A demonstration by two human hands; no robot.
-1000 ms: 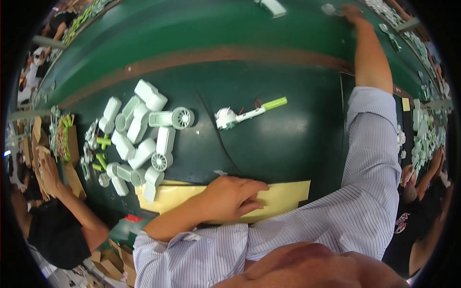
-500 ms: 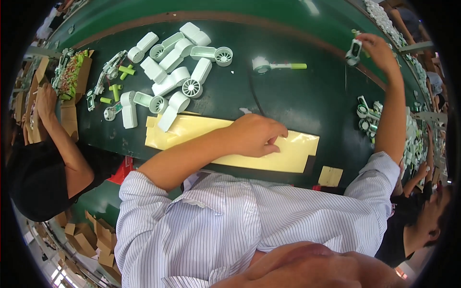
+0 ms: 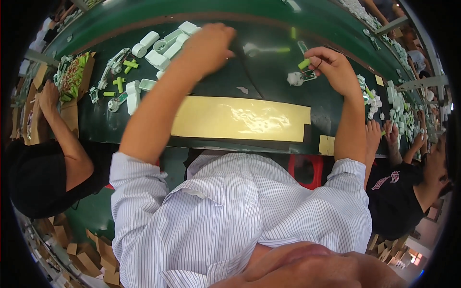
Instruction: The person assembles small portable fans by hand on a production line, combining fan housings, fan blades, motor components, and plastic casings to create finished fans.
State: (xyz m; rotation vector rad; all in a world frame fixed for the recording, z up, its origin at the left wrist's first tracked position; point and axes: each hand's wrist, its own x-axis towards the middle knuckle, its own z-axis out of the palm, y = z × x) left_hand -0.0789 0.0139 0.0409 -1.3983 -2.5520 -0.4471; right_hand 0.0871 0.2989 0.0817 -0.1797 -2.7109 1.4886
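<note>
My right hand pinches a small fan's inner assembly: a whitish motor, a circuit board and a green battery cell hang together by its fingertips. My left hand is over the right side of a pile of pale green fan housings; its fingers are mostly hidden, so I cannot tell whether it grips one. Between the hands, a blurry motor with a green battery cell lies on the dark green surface. Nearer me is a yellow sheet.
On the left, more motor assemblies and green cells lie before a cardboard box of parts. A co-worker's arm reaches in there. Other co-workers' hands and more parts are at the right.
My left hand has gone from the yellow sheet up to the housings. My right hand has come inward from the far right with the fan assembly. The view has shifted slightly.
</note>
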